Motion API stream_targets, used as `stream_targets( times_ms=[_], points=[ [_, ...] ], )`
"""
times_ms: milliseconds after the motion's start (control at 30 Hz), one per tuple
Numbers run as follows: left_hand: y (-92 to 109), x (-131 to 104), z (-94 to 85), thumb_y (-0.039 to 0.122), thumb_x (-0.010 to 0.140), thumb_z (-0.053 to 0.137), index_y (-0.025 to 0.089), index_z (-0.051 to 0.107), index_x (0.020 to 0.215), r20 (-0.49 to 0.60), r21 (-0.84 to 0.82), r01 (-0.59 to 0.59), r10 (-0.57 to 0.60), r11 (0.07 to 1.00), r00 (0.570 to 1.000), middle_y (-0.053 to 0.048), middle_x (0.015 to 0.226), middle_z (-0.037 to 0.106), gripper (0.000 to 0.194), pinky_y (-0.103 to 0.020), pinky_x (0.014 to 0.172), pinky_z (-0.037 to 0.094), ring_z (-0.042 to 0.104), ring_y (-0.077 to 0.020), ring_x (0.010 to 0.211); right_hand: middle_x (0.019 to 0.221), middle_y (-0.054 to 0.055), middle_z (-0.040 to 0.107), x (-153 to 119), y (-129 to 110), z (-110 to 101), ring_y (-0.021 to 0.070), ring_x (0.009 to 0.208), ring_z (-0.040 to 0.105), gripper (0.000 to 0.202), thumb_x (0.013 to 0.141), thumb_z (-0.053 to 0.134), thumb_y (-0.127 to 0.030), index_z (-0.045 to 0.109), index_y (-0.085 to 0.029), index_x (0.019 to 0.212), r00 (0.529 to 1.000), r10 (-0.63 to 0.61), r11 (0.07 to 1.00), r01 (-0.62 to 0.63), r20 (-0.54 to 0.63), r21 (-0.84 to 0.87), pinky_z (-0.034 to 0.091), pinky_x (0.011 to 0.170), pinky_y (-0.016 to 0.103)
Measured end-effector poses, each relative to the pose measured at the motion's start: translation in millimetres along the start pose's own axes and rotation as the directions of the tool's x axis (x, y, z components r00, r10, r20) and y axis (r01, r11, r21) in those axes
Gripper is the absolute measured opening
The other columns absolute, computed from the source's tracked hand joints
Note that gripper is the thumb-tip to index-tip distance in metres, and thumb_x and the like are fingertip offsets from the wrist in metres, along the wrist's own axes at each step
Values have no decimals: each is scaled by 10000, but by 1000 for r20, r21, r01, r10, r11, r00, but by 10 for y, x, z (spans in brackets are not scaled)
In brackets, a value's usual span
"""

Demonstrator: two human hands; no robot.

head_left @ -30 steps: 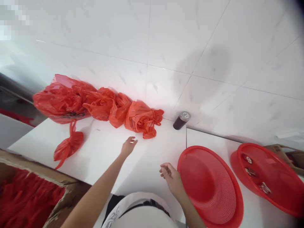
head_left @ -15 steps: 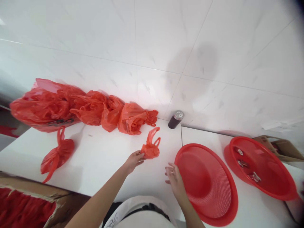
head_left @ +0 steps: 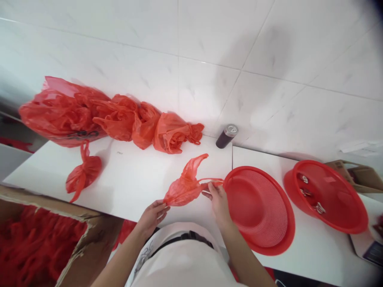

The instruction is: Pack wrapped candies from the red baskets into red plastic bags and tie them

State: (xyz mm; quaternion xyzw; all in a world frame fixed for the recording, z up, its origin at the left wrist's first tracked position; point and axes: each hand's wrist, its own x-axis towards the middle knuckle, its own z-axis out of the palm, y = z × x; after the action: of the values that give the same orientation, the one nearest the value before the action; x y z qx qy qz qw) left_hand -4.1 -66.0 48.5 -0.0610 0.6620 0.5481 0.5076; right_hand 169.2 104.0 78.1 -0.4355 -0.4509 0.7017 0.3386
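A small red plastic bag (head_left: 185, 190) is stretched between my two hands above the white table. My left hand (head_left: 154, 215) pinches its lower left end. My right hand (head_left: 218, 195) grips a handle on the right side, while another handle sticks up loose. The bag looks thin and flattened; whether anything is inside cannot be seen. Right beside my right hand stands a red perforated basket (head_left: 245, 199) with nothing visible in it. A knotted red bag (head_left: 85, 174) lies on the table to the left.
Several bulging red bags (head_left: 119, 119) line the wall. A dark tumbler (head_left: 226, 136) stands behind the basket. At right, a red basin (head_left: 341, 199) holds a few small packets, near a cardboard box (head_left: 365, 177). An open carton (head_left: 72, 259) of red bags sits below left.
My right hand has taken hold of the bag's handle. The bag, crumpled before, is now pulled out longer between both hands. The view has tilted downward a little.
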Motion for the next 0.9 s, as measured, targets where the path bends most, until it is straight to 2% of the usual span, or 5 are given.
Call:
stream_targets(
  times_ms=[200,333,433,633,900],
  points=[
    [428,-312,331,513,745,645,230,548,909,-23,246,-372,390,895,921,-43,1025,625,342,-355,898,444,580,-212,1008,960,44,674,-310,-245,157,193,892,623,246,931,502,-422,608,-209,994,972,-176,917,220,156,-333,493,804,319],
    [600,-545,596,605,859,441,204,600,971,420,259,-220,96,940,902,-68,972,668,446,-356,790,491,622,-204,876,1019,54,659,-499,-210,242,208,961,591,184,940,474,-276,629,-226,1026,827,-296,704,527,478,-476,460,865,360],
    [537,-527,678,515,838,555,179,630,950,458,250,-254,117,934,881,-53,903,670,361,-305,750,478,611,-186,832,1027,53,630,-561,-120,255,220,972,552,160,901,528,-229,632,-238,1022,722,-275,550,660,635,-512,439,870,386],
    [373,-388,630,417,819,595,177,612,751,340,316,-363,252,877,906,-8,745,616,250,-312,781,491,587,-172,760,967,45,571,-540,-48,168,188,863,538,113,846,526,-179,566,-213,946,767,-209,587,595,607,-550,442,792,335],
    [403,-409,563,296,751,672,162,596,760,194,-230,-92,138,969,971,2,677,585,154,-222,578,489,550,-116,599,1022,56,635,-215,98,24,180,855,618,331,863,366,-77,479,-216,1141,908,97,459,323,408,-828,434,711,271]
  ],
)
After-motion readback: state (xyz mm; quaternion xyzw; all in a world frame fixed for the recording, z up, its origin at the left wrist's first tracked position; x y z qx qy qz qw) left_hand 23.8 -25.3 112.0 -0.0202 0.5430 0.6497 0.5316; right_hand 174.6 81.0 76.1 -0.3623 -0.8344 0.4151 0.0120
